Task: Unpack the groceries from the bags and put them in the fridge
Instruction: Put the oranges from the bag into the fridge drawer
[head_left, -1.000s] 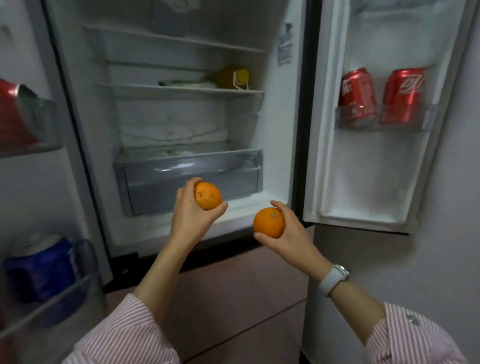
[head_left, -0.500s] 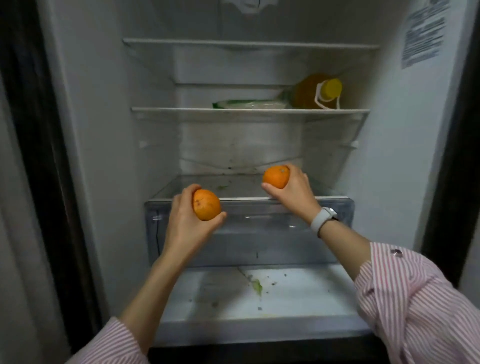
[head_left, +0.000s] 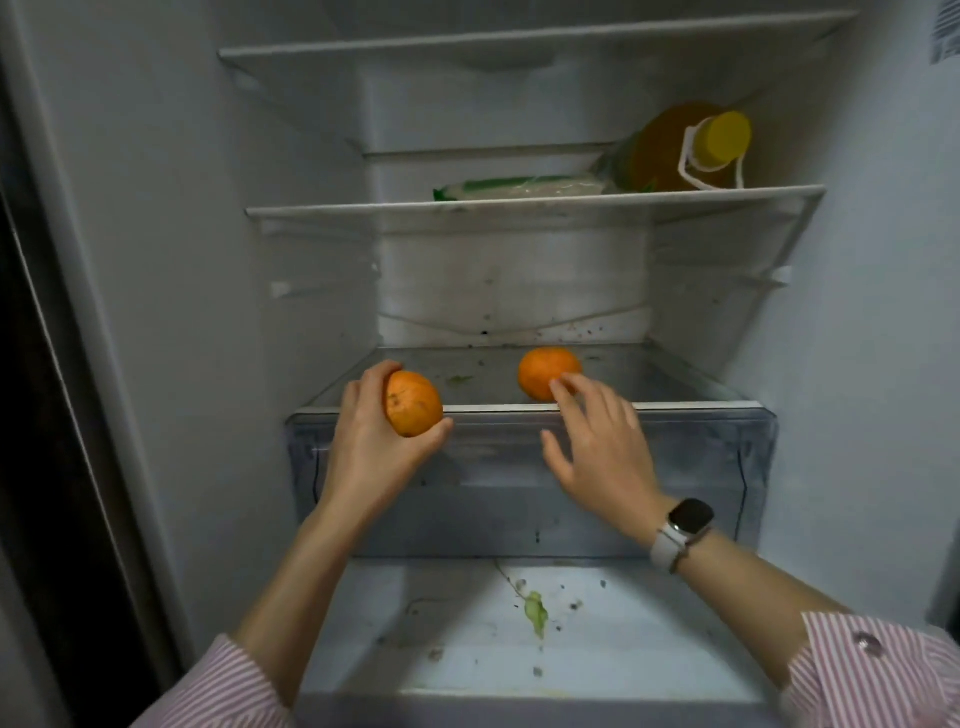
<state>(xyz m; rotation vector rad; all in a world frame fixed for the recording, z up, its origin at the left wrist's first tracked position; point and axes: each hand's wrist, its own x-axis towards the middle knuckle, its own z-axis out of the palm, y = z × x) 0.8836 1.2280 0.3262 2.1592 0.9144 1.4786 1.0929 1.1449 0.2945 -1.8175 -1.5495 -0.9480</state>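
The left hand grips an orange, its long axis tilted; the right hand, fingers spread, is by the shelved orange.

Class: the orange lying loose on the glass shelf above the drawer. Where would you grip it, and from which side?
Grip the loose orange round its widest middle, reaching from the open front and slightly above: it is round, and the shelf beneath blocks any lower approach.

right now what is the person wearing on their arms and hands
Both arms wear a shirt with fine pink and white stripes, the sleeves pushed up to leave the forearms bare. The right sleeve has a small round button. A smartwatch with a dark square face and pale band sits on the right wrist. The left hand and right hand are bare, without gloves.
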